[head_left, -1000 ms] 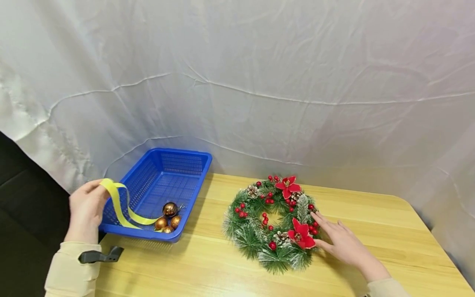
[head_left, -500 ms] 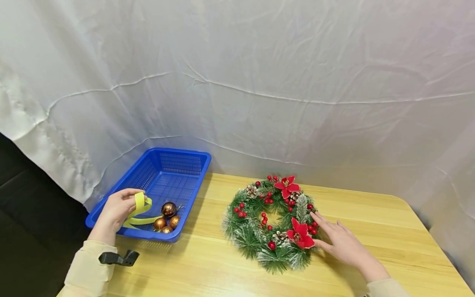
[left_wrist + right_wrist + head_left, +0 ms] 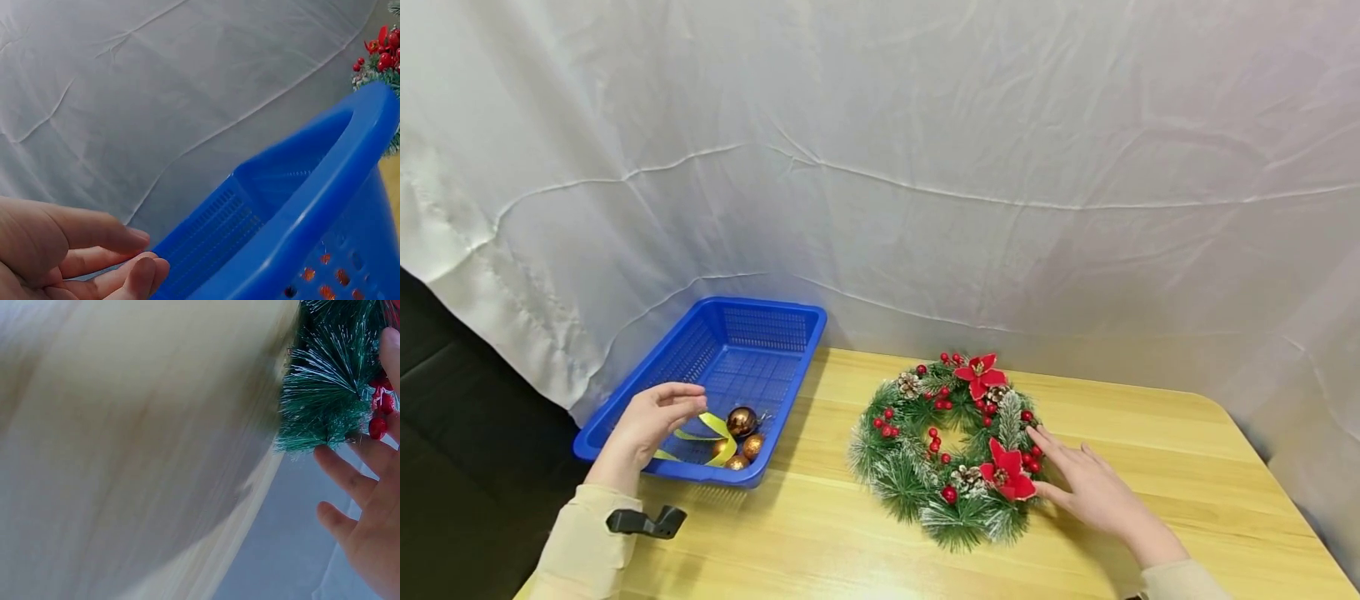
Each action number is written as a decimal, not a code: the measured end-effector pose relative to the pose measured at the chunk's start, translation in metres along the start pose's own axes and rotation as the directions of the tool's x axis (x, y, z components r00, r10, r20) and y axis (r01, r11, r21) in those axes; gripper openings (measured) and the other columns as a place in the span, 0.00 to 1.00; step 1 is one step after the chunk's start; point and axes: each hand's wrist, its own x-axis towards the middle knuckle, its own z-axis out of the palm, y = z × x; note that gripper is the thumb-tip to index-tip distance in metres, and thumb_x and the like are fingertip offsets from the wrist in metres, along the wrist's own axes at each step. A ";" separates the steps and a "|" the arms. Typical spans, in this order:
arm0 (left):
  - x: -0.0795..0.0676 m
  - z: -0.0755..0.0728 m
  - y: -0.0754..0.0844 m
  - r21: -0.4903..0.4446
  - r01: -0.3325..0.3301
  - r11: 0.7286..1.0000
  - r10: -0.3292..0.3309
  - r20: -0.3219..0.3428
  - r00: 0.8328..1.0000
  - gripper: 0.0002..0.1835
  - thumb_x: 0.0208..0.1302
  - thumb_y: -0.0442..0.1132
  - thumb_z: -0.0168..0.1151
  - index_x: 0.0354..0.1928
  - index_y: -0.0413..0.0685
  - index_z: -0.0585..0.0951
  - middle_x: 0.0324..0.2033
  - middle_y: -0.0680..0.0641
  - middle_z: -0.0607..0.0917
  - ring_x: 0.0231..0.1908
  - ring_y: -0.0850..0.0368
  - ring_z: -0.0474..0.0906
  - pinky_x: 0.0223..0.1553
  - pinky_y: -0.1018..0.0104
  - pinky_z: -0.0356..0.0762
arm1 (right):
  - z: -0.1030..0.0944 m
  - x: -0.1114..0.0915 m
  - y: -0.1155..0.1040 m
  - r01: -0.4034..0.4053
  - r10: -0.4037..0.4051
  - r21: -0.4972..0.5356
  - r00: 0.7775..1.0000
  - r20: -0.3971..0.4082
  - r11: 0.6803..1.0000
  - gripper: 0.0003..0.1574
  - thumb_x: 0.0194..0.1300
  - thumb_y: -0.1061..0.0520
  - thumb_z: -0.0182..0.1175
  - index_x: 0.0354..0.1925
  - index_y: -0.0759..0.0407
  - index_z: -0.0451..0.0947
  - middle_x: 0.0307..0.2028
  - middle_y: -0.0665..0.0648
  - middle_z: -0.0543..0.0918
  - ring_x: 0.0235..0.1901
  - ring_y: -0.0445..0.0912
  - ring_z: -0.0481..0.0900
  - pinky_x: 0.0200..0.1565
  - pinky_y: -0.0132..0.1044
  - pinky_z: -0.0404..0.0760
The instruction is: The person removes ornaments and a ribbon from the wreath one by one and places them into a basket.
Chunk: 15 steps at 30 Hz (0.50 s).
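Note:
Over the near left part of a blue plastic basket (image 3: 700,475) hovers my left hand (image 3: 655,421), its fingers loosely bent with nothing between them in the left wrist view. A yellow ribbon (image 3: 727,432) lies in loose curls just below those fingertips, inside the basket. Several bronze and gold ball ornaments (image 3: 742,421) sit beside it in the near right corner. My right hand (image 3: 1090,492) rests with spread fingers at the right edge of a green Christmas wreath (image 3: 906,483), close to a red poinsettia (image 3: 1007,471) and red berries. The wreath lies flat, with pinecones and frosted tips.
Both basket and wreath stand on a light wooden table (image 3: 805,533). A pale grey curtain (image 3: 925,167) hangs behind the table's back edge. Dark material (image 3: 467,450) shows at far left.
My left hand moved right over the basket and let go of the yellow ribbon, which dropped in curls by the ornaments. The right hand and wreath stayed still.

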 end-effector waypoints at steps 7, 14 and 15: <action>0.000 0.023 0.014 0.198 -0.086 0.977 0.086 0.007 0.996 0.27 0.70 0.44 0.56 0.62 0.30 0.68 0.53 0.35 0.76 0.46 0.61 0.79 0.49 0.68 0.77 | -0.005 0.001 -0.002 0.031 -0.030 0.021 0.999 -0.018 0.999 0.54 0.59 0.36 0.60 0.74 0.54 0.51 0.71 0.61 0.54 0.62 0.65 0.65 0.64 0.66 0.47; -0.003 0.059 0.029 0.302 -0.211 0.930 0.191 0.093 0.977 0.27 0.68 0.48 0.58 0.65 0.44 0.69 0.60 0.38 0.73 0.59 0.40 0.69 0.57 0.43 0.69 | -0.014 0.002 -0.005 0.064 -0.062 0.056 0.998 -0.027 0.996 0.64 0.50 0.36 0.65 0.75 0.51 0.45 0.72 0.61 0.50 0.62 0.67 0.63 0.63 0.68 0.47; -0.003 0.066 0.031 0.291 -0.232 0.928 0.208 0.110 0.972 0.27 0.67 0.47 0.59 0.65 0.45 0.69 0.61 0.39 0.73 0.59 0.40 0.69 0.57 0.43 0.69 | -0.016 0.002 -0.006 0.063 -0.061 0.065 0.998 -0.028 0.996 0.65 0.50 0.35 0.66 0.75 0.50 0.44 0.72 0.62 0.50 0.62 0.68 0.61 0.63 0.69 0.47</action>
